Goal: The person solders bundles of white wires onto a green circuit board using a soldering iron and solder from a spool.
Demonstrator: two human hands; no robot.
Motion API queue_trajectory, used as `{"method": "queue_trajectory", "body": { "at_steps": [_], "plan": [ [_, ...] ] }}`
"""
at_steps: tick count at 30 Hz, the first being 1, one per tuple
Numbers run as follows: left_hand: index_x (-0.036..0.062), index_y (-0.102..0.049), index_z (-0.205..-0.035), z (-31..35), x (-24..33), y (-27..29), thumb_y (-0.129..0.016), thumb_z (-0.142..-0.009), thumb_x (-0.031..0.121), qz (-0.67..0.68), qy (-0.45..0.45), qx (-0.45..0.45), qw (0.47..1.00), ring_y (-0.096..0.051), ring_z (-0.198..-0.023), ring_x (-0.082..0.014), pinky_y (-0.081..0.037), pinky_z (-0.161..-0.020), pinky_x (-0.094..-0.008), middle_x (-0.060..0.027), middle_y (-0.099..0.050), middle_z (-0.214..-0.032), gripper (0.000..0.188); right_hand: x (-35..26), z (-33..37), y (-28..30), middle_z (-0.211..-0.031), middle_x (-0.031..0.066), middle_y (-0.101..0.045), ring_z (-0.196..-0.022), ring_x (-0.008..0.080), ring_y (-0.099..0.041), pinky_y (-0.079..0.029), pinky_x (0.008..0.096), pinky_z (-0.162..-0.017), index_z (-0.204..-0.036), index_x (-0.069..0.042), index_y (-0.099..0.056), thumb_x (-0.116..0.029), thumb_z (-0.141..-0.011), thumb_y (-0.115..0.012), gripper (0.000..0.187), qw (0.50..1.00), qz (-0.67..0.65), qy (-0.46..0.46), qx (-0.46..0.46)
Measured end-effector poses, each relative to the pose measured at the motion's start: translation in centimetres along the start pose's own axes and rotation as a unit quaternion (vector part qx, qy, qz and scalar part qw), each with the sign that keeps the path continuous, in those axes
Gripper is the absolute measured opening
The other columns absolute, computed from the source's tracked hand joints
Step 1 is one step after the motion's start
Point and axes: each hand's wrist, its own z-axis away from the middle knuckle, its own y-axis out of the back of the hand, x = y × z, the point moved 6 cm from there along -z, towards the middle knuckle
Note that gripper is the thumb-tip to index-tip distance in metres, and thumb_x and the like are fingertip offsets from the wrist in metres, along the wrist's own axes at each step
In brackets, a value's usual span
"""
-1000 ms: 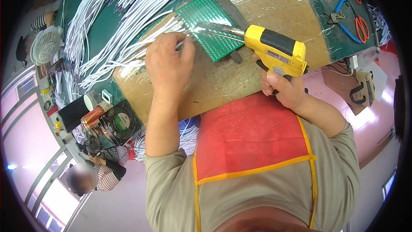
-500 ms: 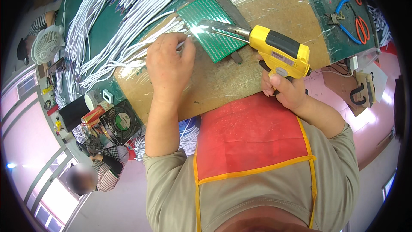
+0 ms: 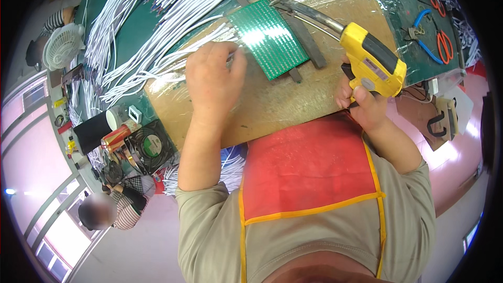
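My right hand (image 3: 369, 106) is wrapped round the grip of a yellow and black soldering gun (image 3: 374, 63). The gun's long metal barrel points up and left, and its tip is over the upper edge of a green circuit board panel (image 3: 277, 47) with rows of small pads. At the panel's left edge my left hand (image 3: 214, 78) is closed, thumb and forefinger pinching what seems to be the end of a white cable; the fingers hide most of it. White cables (image 3: 173, 55) run from the left towards the panel.
Dark metal bars (image 3: 309, 44) lie along and under the panel on a brown board (image 3: 251, 115). Blue-handled pliers (image 3: 419, 34) and orange-handled scissors (image 3: 444, 47) lie right. A black fan (image 3: 151, 147), a can (image 3: 115, 137) and a white fan (image 3: 63, 47) stand left. Another person (image 3: 123, 207) sits at lower left.
The soldering gun has moved right and its tip up, away from the panel's left edge near my left hand. The bright glare there has shifted. My left hand stays near the panel's edge.
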Motion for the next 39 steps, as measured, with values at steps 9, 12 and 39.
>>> {"method": "queue_trajectory", "body": {
  "at_steps": [9, 12, 39],
  "plan": [
    [0.0092, -0.071, -0.089, -4.2, -1.3, 3.8, -0.071, -0.082, 0.019, 0.008, 0.009, 0.054, 0.998, -0.066, -0.081, -0.0298, -0.052, -0.075, -0.0401, -0.0091, -0.069, -0.086, 0.012, 0.2, -0.1, 0.6, -0.078, 0.0023, -0.049, -0.061, 0.0125, -0.05, -0.042, 0.0281, -0.057, -0.14, -0.003, -0.041, -0.038, -0.087, -0.073, 0.071, 1.0, -0.012, 0.002, 0.009],
    [0.0053, -0.072, -0.093, -8.0, -4.2, 2.3, -0.072, -0.083, 0.022, -0.038, -0.007, -0.012, 0.999, -0.067, -0.083, -0.0274, -0.052, -0.075, -0.0374, -0.0124, -0.07, -0.091, 0.019, 0.0, -0.2, 0.3, -0.077, 0.0027, -0.05, -0.06, 0.0126, -0.05, -0.042, 0.0283, -0.056, -0.139, -0.003, -0.042, -0.037, -0.087, -0.071, 0.069, 1.0, 0.009, 0.023, 0.008],
    [0.0086, -0.071, -0.093, 1.9, 0.9, 3.0, -0.075, -0.077, -0.003, 0.067, -0.118, 0.067, 0.988, -0.063, -0.078, -0.0178, -0.05, -0.062, -0.0283, -0.0064, -0.067, -0.091, 0.02, 0.3, 0.4, -0.1, -0.079, 0.003, -0.049, -0.063, 0.0131, -0.049, -0.042, 0.029, -0.059, -0.143, -0.002, -0.037, -0.034, -0.089, -0.069, 0.07, 1.0, 0.006, -0.011, -0.014]
  ]
}}
